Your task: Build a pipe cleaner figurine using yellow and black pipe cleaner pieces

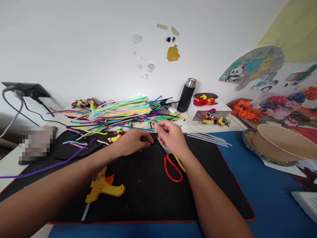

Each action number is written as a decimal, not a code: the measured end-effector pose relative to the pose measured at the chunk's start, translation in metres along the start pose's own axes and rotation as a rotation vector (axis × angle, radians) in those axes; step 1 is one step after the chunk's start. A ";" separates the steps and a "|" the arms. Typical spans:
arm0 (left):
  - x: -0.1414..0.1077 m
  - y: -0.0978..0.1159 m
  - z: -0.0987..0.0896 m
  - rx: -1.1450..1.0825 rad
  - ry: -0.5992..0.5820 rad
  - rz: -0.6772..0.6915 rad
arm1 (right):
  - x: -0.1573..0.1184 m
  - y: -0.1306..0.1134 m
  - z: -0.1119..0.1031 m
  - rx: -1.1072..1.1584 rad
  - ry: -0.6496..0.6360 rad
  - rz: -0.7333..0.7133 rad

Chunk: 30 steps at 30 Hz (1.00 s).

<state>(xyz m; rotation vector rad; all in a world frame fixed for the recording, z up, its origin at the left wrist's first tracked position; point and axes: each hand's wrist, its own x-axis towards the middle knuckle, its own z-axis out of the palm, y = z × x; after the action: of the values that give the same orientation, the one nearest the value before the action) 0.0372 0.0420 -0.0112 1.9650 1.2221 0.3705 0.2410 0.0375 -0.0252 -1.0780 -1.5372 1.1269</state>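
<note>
My left hand [137, 141] hovers over the black mat [146, 205] with its fingers curled and pressed together; what they hold, if anything, is hidden. Just right of it, my right hand [172, 137] is closed in a pinch, with something small and dark at its fingertips, too small to name. Under my right hand lies a pair of scissors [174, 168] with one red and one yellow handle, its blades partly covered. A yellow glue gun [105, 187] with a glue stick in it rests below my left forearm. Beyond my left hand sits a small yellow pipe-cleaner figure [115, 137].
A heap of coloured pipe cleaners [121, 110] lies along the wall. Behind my right hand stands a black thermos [186, 96] beside a white box [209, 110]. Clear glue sticks [210, 139] lie at the mat's edge. A beige bowl [284, 142] stands at right.
</note>
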 end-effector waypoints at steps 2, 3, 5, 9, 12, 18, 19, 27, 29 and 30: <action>0.007 0.001 0.012 0.057 0.003 0.011 | 0.000 -0.002 0.000 0.014 -0.001 -0.003; 0.010 0.001 0.017 0.074 0.007 0.013 | 0.000 -0.003 0.000 0.018 -0.003 -0.005; 0.014 0.000 0.025 0.104 0.020 0.024 | -0.001 -0.004 -0.001 0.018 -0.004 -0.006; 0.016 0.000 0.030 0.230 0.074 0.068 | -0.001 -0.004 -0.001 -0.024 -0.007 -0.014; 0.014 0.002 0.032 0.365 0.101 0.094 | -0.001 -0.003 0.000 -0.076 -0.025 -0.027; 0.012 0.003 0.028 0.459 0.104 0.154 | -0.002 -0.004 0.001 -0.123 -0.028 -0.032; 0.012 0.003 0.025 0.446 0.111 0.146 | -0.002 -0.005 0.001 -0.129 -0.032 -0.031; 0.026 -0.004 0.010 0.563 0.154 0.097 | -0.002 -0.005 0.000 -0.165 -0.056 -0.062; 0.031 -0.007 0.014 0.588 0.128 0.113 | -0.002 -0.005 0.000 -0.157 -0.055 -0.061; 0.033 -0.009 0.016 0.594 0.116 0.117 | -0.002 -0.005 0.000 -0.150 -0.052 -0.058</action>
<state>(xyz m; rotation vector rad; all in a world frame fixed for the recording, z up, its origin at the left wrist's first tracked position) 0.0579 0.0647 -0.0331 2.5564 1.4068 0.1905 0.2406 0.0347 -0.0209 -1.1032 -1.7051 1.0205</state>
